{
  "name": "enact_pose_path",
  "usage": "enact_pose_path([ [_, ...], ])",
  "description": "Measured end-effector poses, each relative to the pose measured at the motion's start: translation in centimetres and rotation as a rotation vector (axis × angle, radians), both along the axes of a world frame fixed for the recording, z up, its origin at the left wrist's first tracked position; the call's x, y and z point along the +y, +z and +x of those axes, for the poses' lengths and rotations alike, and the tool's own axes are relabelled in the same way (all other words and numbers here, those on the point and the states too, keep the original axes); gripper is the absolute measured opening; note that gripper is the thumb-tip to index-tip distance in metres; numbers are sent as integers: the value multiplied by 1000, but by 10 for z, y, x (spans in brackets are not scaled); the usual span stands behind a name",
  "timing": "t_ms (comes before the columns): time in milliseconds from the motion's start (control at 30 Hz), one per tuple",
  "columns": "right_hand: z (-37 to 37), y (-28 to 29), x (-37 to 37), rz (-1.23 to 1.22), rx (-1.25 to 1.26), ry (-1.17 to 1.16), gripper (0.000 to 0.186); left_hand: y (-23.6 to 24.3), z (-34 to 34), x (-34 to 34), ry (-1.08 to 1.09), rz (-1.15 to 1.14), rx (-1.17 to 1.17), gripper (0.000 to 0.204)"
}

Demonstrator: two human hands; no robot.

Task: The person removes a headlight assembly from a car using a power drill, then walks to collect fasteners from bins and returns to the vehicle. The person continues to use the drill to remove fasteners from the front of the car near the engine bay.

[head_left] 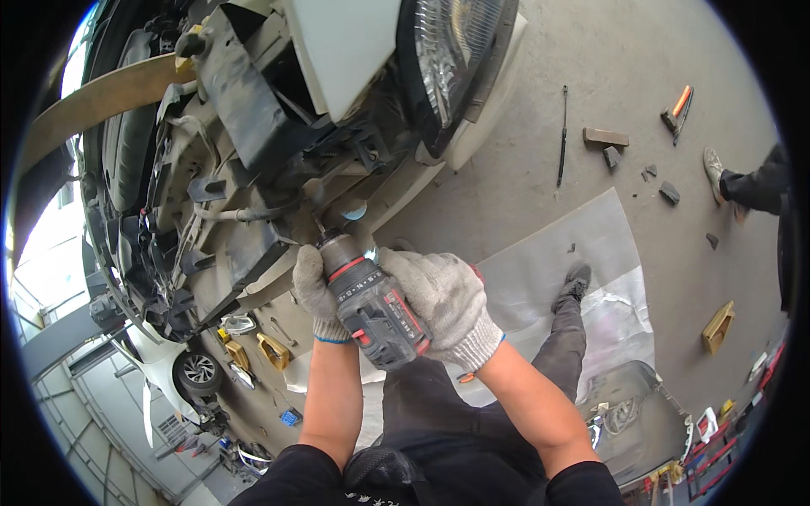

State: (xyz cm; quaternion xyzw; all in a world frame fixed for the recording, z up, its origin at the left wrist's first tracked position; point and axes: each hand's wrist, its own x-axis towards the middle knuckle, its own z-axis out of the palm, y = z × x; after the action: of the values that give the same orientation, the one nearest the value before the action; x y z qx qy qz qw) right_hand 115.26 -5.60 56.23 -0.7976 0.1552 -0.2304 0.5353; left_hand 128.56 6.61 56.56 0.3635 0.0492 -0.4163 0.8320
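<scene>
Both my hands, in pale knitted work gloves, hold a black-and-red cordless drill raised toward the stripped front end of a car. My left hand is wrapped at the front left side of the drill, beside its chuck. My right hand grips it from the right, its fingers partly hidden behind the body. The drill's bit reaches into dark bodywork below a headlight; where the tip meets the car is unclear.
A silver sheet lies under my right foot. Another person's leg stands at right. Tools like orange-handled cutters, stones and yellow parts lie on the floor. A bumper piece is behind at lower right, a white car at lower left.
</scene>
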Motion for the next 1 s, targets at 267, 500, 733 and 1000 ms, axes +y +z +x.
enact_pose_path([
  [267,3,-3,5,1,5,-19,45,4,-1,-4,122,157,-203,50],
  [500,7,-8,3,32,-8,-12,47,-62,60,41,187,503,-333,37],
  [733,4,-1,11,13,39,-17,48,-53,106,39,36,-3,-261,40],
  [1000,10,-17,26,137,-47,-29,58,-14,76,-21,-12,49,-149,31],
])
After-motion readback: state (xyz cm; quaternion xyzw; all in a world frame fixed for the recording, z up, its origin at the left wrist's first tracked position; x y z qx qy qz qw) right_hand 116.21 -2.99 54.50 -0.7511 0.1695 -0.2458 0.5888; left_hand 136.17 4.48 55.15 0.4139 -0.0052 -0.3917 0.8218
